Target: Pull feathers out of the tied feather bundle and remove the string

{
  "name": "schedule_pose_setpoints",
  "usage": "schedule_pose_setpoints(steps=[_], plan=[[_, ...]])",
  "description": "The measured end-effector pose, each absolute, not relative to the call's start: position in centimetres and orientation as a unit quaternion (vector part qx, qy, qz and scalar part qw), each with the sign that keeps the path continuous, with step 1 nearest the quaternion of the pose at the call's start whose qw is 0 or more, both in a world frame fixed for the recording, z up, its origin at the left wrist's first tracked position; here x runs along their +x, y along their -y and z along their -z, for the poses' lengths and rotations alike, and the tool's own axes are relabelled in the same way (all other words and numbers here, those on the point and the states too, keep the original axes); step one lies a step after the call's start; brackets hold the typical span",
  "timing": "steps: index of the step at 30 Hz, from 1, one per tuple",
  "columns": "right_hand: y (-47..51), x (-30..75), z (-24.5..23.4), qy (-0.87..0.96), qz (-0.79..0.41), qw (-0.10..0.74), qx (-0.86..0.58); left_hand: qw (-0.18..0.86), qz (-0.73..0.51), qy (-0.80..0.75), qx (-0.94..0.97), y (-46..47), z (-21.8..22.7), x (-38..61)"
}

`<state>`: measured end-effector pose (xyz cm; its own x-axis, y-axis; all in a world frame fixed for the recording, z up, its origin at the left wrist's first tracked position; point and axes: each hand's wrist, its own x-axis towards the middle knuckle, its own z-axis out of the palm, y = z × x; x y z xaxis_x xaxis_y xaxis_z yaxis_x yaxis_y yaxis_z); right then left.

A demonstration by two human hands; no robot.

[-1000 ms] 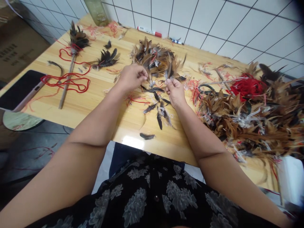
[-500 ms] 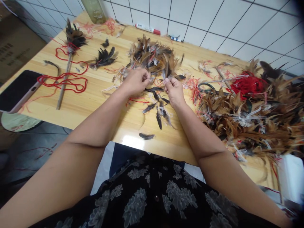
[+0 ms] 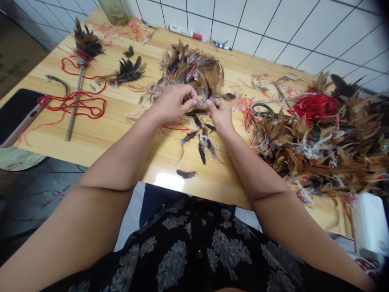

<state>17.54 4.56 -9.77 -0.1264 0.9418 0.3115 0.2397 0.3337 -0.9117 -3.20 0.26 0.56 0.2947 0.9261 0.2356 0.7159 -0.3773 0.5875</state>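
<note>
The worktop [image 3: 121, 134] carries a large unsorted feather heap [image 3: 328, 150] at right and a smaller feather pile [image 3: 188, 67] at far centre. A part-bound duster stick [image 3: 73, 109] with red cord [image 3: 75, 103] lies at left, apparently incomplete. Left hand [image 3: 173, 103] and right hand [image 3: 220, 115] meet, each grip pinched on small feathers [image 3: 202, 97] at the pile's near edge. Loose feathers [image 3: 200, 142] litter the near worktop.

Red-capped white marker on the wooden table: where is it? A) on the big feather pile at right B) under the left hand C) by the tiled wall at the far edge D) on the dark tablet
C: the red-capped white marker lies at the far edge of the wooden table, against the white tiled wall.
</note>
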Motion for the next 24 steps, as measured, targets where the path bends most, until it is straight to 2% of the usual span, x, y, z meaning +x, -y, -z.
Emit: schedule_pose_setpoints(steps=[10,14,24], plan=[[-4.9,17.8,9.9,0.660,-0.308,0.459,-0.510,0.139,-0.228,-0.542,0.797,0.0,-1.0,-3.2],[-4.1,17.7,8.7,0.652,-0.342,0.460,-0.495,0.148,-0.202,-0.553,0.794,0.2,-1.2,-2.9],[-2.9,17.4,6.7,0.651,-0.422,0.434,-0.457,0.194,-0.244,-0.548,0.776,0.2,-1.1,-2.5]])
